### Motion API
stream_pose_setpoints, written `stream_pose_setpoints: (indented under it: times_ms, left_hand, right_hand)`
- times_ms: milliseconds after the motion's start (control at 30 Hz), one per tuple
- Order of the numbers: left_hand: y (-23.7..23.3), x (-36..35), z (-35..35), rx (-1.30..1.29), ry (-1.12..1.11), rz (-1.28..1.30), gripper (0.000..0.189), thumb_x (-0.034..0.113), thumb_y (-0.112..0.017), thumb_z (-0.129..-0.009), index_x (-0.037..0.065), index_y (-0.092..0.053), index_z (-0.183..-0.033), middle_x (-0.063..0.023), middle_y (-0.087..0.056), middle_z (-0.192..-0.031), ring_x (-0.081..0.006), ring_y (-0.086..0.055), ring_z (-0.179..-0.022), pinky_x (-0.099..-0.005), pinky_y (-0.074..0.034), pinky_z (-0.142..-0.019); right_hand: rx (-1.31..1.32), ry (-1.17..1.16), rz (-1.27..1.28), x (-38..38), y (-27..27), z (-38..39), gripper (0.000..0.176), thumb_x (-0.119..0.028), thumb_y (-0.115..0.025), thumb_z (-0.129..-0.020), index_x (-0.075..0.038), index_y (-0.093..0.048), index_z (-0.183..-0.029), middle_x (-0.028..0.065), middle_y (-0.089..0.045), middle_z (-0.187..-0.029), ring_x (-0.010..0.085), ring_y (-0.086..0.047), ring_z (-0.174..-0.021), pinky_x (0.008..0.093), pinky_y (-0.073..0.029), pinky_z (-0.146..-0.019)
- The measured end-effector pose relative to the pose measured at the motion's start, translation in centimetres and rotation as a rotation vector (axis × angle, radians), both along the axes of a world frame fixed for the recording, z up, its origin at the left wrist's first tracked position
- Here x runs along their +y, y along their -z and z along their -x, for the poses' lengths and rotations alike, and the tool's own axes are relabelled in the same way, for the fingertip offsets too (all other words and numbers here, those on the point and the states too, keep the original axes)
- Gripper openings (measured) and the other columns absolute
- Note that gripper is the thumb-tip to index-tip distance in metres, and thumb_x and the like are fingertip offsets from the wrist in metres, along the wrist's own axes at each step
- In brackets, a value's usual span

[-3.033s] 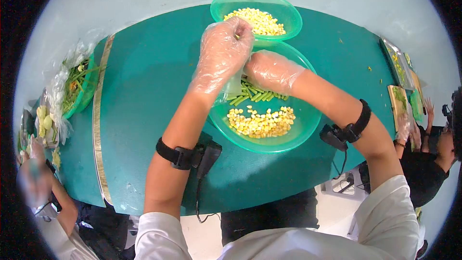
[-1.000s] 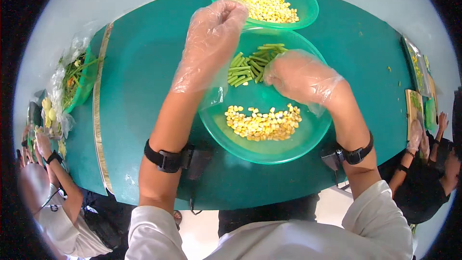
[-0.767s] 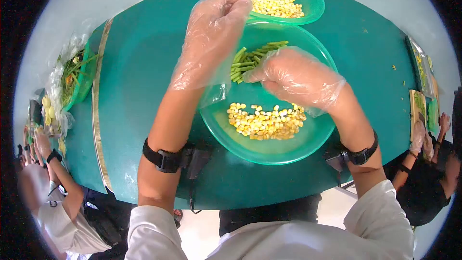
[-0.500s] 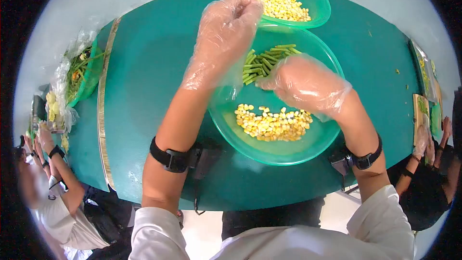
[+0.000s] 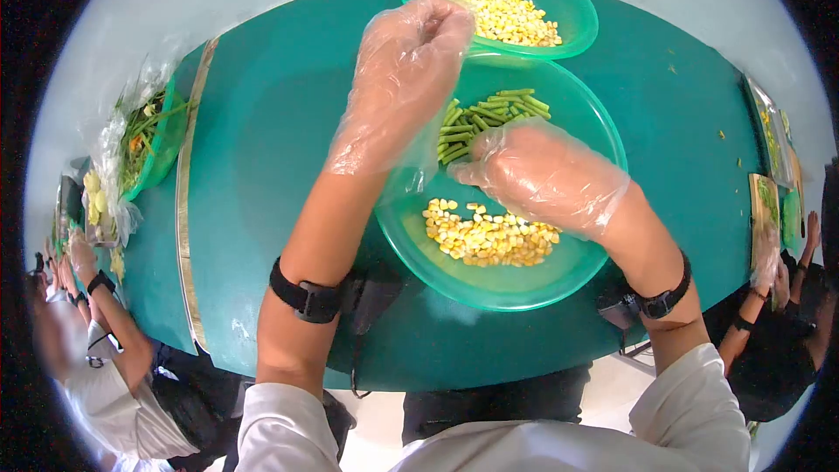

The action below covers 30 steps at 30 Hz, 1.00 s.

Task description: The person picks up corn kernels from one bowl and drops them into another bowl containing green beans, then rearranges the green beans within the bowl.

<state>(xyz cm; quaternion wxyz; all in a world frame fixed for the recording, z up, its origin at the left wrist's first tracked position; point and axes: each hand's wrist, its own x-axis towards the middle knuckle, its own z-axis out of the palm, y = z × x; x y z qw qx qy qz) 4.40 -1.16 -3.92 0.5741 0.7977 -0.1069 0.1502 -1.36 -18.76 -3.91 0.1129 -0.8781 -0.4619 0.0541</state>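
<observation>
My left hand (image 5: 411, 70), in a clear plastic glove, is closed beside the near rim of the far green bowl (image 5: 581, 22). Its curled fingertips hide whatever they hold. Corn kernels (image 5: 511, 17) lie in that bowl. Inside the nearer green bowl (image 5: 502, 293), my right hand (image 5: 542, 170), also gloved, has its fingers bent together at the edge of the cut green beans (image 5: 459, 133). What is in those fingers, if anything, is hidden. A separate heap of corn kernels (image 5: 494, 240) lies below it in the same bowl.
On the left, past a tan strip (image 5: 185, 210) on the green table (image 5: 271, 122), stands a green basket (image 5: 162, 153) of plant trimmings. A cutting board (image 5: 763, 210) lies at the right edge. Other people's hands work on both sides (image 5: 83, 258).
Both bowls and the table sit slightly lower in view. My right hand has shifted slightly down and left beside the beans. My left hand stays closed at the far bowl's rim.
</observation>
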Motion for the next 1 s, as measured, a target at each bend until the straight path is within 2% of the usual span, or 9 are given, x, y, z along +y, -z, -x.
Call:
stream_pose_setpoints:
  times_ms: [67,167,267,400,500,600,700,800,1000]
  left_hand:
    - [-0.3,0.0,0.1,0.016,0.005,-0.024,0.029,0.022,-0.061,-0.094,-0.006,-0.070,-0.095,-0.0111,-0.068,-0.073,-0.0150,-0.061,-0.069,-0.0330,-0.051,-0.069]
    - [-0.7,0.1,0.3,0.041,-0.002,-0.047,0.028,0.021,-0.061,-0.094,-0.006,-0.069,-0.094,-0.0104,-0.066,-0.072,-0.0143,-0.059,-0.068,-0.0328,-0.050,-0.068]
    - [-0.7,0.0,0.1,0.031,0.019,-0.041,0.027,0.021,-0.062,-0.094,-0.006,-0.069,-0.093,-0.0092,-0.065,-0.070,-0.0128,-0.058,-0.067,-0.0323,-0.049,-0.066]
    - [-0.1,0.1,0.0,0.014,0.028,-0.026,0.027,0.021,-0.063,-0.095,-0.005,-0.068,-0.093,-0.0072,-0.063,-0.069,-0.0103,-0.055,-0.066,-0.0311,-0.047,-0.063]
    - [-0.5,0.3,0.2,0.124,0.050,-0.046,0.029,0.028,-0.064,-0.095,0.001,-0.072,-0.100,0.0010,-0.063,-0.082,-0.0083,-0.055,-0.077,-0.0259,-0.045,-0.069]
    - [-0.7,0.0,0.3,0.039,0.018,-0.065,0.026,0.021,-0.063,-0.096,-0.004,-0.069,-0.094,-0.0043,-0.061,-0.069,-0.0083,-0.053,-0.067,-0.0302,-0.046,-0.062]
    - [-0.7,0.0,0.4,0.039,0.012,-0.070,0.025,0.020,-0.063,-0.096,-0.004,-0.069,-0.096,-0.0029,-0.060,-0.069,-0.0073,-0.052,-0.068,-0.0300,-0.045,-0.061]
    - [-0.6,0.3,0.3,0.143,0.044,-0.066,0.027,0.028,-0.064,-0.096,0.003,-0.072,-0.101,0.0025,-0.061,-0.081,-0.0075,-0.054,-0.077,-0.0253,-0.044,-0.068]
    - [-0.6,0.2,0.5,0.155,0.041,-0.048,0.027,0.029,-0.064,-0.097,0.003,-0.072,-0.100,0.0022,-0.061,-0.081,-0.0073,-0.053,-0.076,-0.0251,-0.043,-0.068]
  right_hand:
    - [-0.001,-0.015,-0.051,-0.2,0.4,-0.2,0.019,-0.005,-0.062,-0.086,-0.003,-0.072,-0.102,0.0173,-0.065,-0.087,0.0376,-0.068,-0.084,0.0471,-0.056,-0.073]
    - [0.026,0.010,0.015,-0.1,0.0,0.2,0.013,-0.005,-0.061,-0.085,0.000,-0.069,-0.094,0.0191,-0.065,-0.087,0.0386,-0.068,-0.085,0.0470,-0.056,-0.074]
    - [0.053,0.058,0.037,-0.1,0.3,0.8,0.011,-0.005,-0.060,-0.085,0.001,-0.066,-0.092,0.0209,-0.065,-0.086,0.0395,-0.068,-0.086,0.0473,-0.056,-0.076]
    - [0.094,0.104,0.117,-0.1,0.7,0.6,0.010,-0.004,-0.060,-0.085,0.002,-0.065,-0.092,0.0217,-0.065,-0.084,0.0405,-0.069,-0.084,0.0492,-0.056,-0.074]
    - [0.077,0.137,0.135,-0.2,0.2,0.7,0.011,-0.003,-0.059,-0.085,0.002,-0.065,-0.093,0.0219,-0.066,-0.085,0.0407,-0.069,-0.083,0.0501,-0.056,-0.073]
    - [0.091,0.180,0.175,-0.1,0.2,0.8,0.012,-0.002,-0.059,-0.085,0.002,-0.066,-0.094,0.0220,-0.067,-0.086,0.0404,-0.069,-0.084,0.0502,-0.056,-0.073]
    - [0.111,0.159,0.141,-0.2,0.4,0.7,0.011,-0.003,-0.059,-0.085,0.001,-0.066,-0.093,0.0216,-0.067,-0.086,0.0399,-0.070,-0.085,0.0501,-0.056,-0.073]
    - [0.200,0.260,0.182,0.3,-0.4,1.0,0.010,-0.003,-0.060,-0.085,0.001,-0.065,-0.092,0.0212,-0.068,-0.086,0.0395,-0.070,-0.084,0.0504,-0.057,-0.072]
    - [0.085,0.155,0.132,-0.1,0.1,1.0,0.010,-0.005,-0.059,-0.087,0.001,-0.065,-0.092,0.0207,-0.067,-0.084,0.0390,-0.070,-0.082,0.0505,-0.057,-0.070]
